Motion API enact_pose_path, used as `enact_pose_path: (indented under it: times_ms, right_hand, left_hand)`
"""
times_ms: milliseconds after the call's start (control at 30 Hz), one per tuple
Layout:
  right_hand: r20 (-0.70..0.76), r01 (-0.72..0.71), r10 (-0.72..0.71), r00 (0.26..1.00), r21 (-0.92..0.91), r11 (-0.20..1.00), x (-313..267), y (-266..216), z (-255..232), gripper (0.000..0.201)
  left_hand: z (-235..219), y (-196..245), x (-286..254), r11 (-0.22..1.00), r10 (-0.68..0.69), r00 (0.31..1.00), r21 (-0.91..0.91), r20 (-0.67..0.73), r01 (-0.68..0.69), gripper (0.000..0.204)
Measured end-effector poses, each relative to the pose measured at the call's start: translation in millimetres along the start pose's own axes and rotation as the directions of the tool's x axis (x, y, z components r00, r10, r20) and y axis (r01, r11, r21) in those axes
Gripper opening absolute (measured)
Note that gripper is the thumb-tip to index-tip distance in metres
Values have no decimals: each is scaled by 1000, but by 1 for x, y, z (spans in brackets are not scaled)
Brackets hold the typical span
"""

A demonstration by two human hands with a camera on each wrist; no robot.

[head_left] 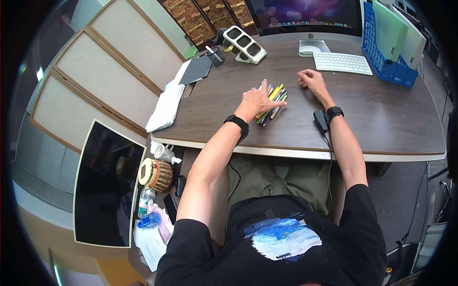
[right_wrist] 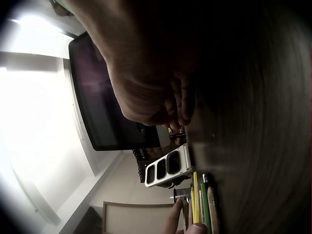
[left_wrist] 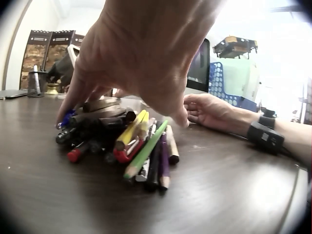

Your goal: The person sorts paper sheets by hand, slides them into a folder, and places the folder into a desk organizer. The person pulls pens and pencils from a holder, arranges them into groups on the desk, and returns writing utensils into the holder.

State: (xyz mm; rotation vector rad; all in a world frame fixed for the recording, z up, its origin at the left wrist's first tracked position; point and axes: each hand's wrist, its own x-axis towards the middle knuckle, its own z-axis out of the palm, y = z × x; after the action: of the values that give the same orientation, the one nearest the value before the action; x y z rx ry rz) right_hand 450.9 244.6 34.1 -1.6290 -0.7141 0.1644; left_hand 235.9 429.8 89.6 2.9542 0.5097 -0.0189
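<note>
A bundle of pens and pencils (head_left: 275,102) lies on the brown desk (head_left: 214,114). Over its left side, my left hand (head_left: 255,102) is spread, thumb pointing right and index finger pointing away. In the left wrist view the left hand (left_wrist: 141,58) arches above the pile (left_wrist: 146,151), fingertips down at its far left by a blue pen; whether they touch it, I cannot tell. My right hand (head_left: 312,82) rests on the desk to the right, apart from the pencils, fingers loosely curled and holding nothing. The right wrist view shows the right hand (right_wrist: 151,92) empty too.
A white three-slot holder (head_left: 245,45) and a mesh pen cup (head_left: 215,56) stand at the back left. Papers (head_left: 164,107) lie along the left edge. Behind my right hand are a keyboard (head_left: 342,63) and a blue file rack (head_left: 398,75). A black device (head_left: 321,121) with a cable sits by my right wrist.
</note>
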Motion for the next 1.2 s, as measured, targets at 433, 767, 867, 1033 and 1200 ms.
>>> enact_pose_path:
  times_ms: [433,767,867,1033,1200]
  right_hand:
    - [-8,12,-12,1000,-19,1000,-7,-7,-2,24]
    - [-15,5,-5,1000,-8,1000,-9,-9,-3,26]
    - [-18,9,-10,1000,-15,1000,-7,-6,-2,26]
    - [-23,-4,3,1000,-22,1000,-11,-15,-3,25]
    - [-19,5,-5,1000,-40,999,-10,-12,-2,25]
  left_hand:
    - [23,0,1,962,231,973,140,25,-232,110]
    - [21,18,-3,963,138,990,229,40,-144,102]
    - [27,11,0,968,199,979,161,-41,-190,94]
    - [11,6,-7,951,261,965,179,-38,-251,89]
    - [-11,-17,14,951,299,953,60,52,-302,95]
